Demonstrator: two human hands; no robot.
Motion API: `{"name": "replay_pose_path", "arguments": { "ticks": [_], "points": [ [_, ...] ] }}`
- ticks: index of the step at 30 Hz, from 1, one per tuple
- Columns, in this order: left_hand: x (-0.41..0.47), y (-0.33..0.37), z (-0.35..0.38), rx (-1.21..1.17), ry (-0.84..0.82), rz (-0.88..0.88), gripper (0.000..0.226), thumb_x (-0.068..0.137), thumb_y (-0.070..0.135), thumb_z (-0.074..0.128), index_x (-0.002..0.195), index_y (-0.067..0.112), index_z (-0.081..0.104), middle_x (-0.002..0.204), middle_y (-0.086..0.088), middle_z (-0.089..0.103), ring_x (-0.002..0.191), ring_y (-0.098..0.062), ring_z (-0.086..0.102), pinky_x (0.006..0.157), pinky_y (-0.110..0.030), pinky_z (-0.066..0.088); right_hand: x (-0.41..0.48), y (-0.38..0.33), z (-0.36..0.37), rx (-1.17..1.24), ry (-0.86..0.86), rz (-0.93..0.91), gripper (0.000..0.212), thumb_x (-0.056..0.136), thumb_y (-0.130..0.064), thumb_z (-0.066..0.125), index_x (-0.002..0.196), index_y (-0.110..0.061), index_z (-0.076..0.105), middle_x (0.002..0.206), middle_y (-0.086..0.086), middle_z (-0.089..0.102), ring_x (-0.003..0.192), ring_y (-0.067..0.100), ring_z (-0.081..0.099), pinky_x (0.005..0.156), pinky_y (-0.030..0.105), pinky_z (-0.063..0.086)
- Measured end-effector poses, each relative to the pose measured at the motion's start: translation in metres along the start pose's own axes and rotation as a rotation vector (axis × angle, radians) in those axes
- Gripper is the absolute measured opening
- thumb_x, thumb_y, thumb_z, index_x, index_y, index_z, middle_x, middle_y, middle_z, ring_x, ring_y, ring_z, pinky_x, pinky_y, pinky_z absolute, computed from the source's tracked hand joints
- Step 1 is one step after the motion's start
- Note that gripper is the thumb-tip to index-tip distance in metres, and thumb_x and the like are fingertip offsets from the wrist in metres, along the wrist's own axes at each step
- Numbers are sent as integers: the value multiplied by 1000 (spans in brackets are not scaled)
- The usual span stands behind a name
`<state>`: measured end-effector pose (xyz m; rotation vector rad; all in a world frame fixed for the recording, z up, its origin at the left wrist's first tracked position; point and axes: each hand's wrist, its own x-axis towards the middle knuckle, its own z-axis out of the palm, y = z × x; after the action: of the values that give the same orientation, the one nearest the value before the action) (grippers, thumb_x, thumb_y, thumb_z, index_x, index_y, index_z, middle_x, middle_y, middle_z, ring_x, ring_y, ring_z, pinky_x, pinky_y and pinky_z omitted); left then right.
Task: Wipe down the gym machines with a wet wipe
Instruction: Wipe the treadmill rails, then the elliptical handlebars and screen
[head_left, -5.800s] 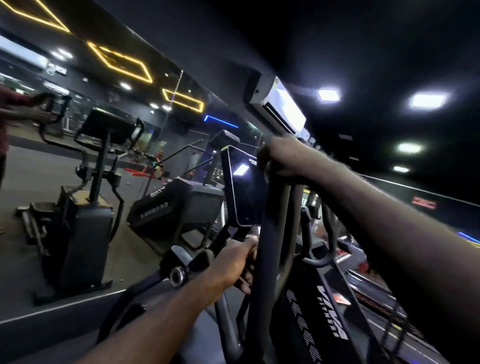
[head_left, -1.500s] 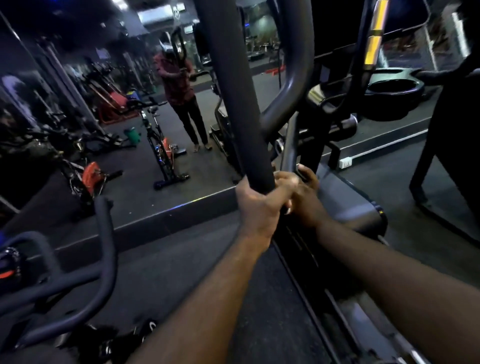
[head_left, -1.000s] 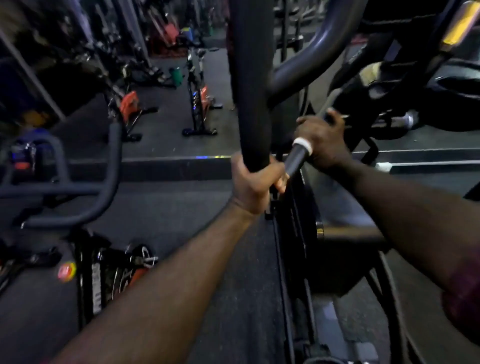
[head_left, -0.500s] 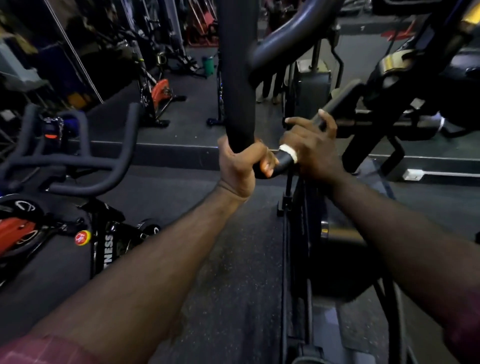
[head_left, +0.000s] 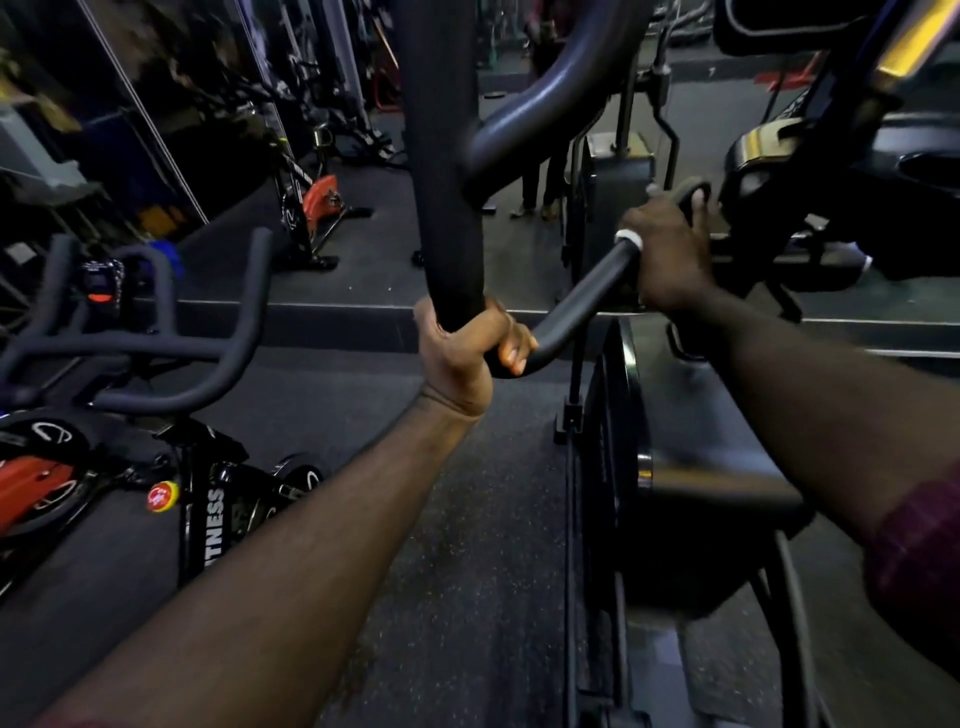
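Left hand (head_left: 460, 353) curled round the thick upright post (head_left: 447, 182), right hand (head_left: 670, 260) higher up, clasping a white wipe (head_left: 629, 240) round the slanted handlebar (head_left: 582, 301), exercise bike (head_left: 208, 499) at left on the floor (head_left: 467, 571)

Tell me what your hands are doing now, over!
Left hand grips upright bar. Right hand holds wet wipe round side handle. Nothing seen blocking it.
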<state>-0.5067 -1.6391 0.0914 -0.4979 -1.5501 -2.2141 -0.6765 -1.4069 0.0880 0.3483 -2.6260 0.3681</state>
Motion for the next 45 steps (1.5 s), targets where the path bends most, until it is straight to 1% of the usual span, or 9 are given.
{"name": "replay_pose_path", "arguments": {
  "ticks": [3, 12, 16, 21, 26, 33, 36, 41, 45],
  "points": [
    [-2, 2, 1, 3, 11, -7, 38, 69, -10, 47, 49, 22, 51, 41, -4, 43, 33, -22, 40, 54, -45, 45, -31, -29, 8, 115, 108, -47, 25, 80, -7, 63, 100, -22, 64, 118, 5, 63, 151, 26, 36, 124, 56, 4],
    [-4, 24, -1, 83, -94, -58, 48, 72, -11, 48, 45, 27, 57, 44, -8, 50, 42, -25, 48, 55, -39, 46, -117, -135, 15, 130, 159, -65, 38, 74, 1, 72, 98, -25, 60, 112, -5, 65, 152, 19, 35, 126, 56, 9],
    [-4, 31, -14, 411, 6, -129, 10, 75, 10, 74, 70, 13, 66, 67, 1, 67, 67, -16, 63, 67, -31, 52, -133, -155, -3, 168, 69, 2, 54, 75, 3, 71, 121, -25, 65, 126, -7, 63, 156, 16, 24, 129, 51, -4],
    [1, 51, -33, 1004, -39, -31, 69, 75, 69, 81, 115, 23, 49, 115, 7, 46, 113, -13, 36, 100, -35, 39, -138, -182, -14, 218, 38, 98, 56, 91, -5, 68, 145, -9, 56, 154, 12, 50, 156, 29, 26, 128, 57, 3],
    [9, 92, -26, 909, 18, 230, 81, 75, 56, 86, 129, 16, 41, 123, 3, 40, 119, -21, 42, 105, -41, 39, -137, -218, -43, 330, -141, 308, 53, 104, -11, 54, 156, -12, 42, 166, 13, 33, 156, 31, 21, 127, 54, 7],
    [28, 127, -24, 1135, -162, 622, 51, 86, 47, 73, 126, 20, 60, 139, -8, 40, 128, -29, 39, 108, -40, 36, -157, -247, -96, 1073, -179, 432, 22, 102, 4, 57, 105, -15, 68, 80, -11, 75, 78, 0, 69, 69, 17, 54],
    [35, 134, -15, 1153, -245, 774, 36, 92, 43, 65, 116, 18, 68, 139, -7, 52, 134, -31, 42, 116, -45, 28, -159, -240, -113, 1325, -93, 518, 42, 99, 11, 43, 94, -15, 76, 101, 15, 65, 98, 27, 57, 84, 28, 46],
    [48, 147, 21, 1094, -454, 850, 47, 93, 29, 65, 135, 9, 59, 144, -14, 55, 138, -32, 46, 126, -47, 26, -153, -203, -140, 1386, 169, 531, 47, 94, -31, 64, 122, 7, 60, 127, 28, 59, 111, 30, 40, 90, 43, 37],
    [68, 155, 59, 1059, -561, 858, 41, 93, 24, 62, 130, 6, 61, 149, -17, 50, 139, -33, 43, 115, -46, 43, -151, -168, -180, 1203, 373, 539, 22, 101, -10, 55, 87, -4, 70, 82, 15, 63, 75, 23, 56, 70, 35, 47]
  ]
}}
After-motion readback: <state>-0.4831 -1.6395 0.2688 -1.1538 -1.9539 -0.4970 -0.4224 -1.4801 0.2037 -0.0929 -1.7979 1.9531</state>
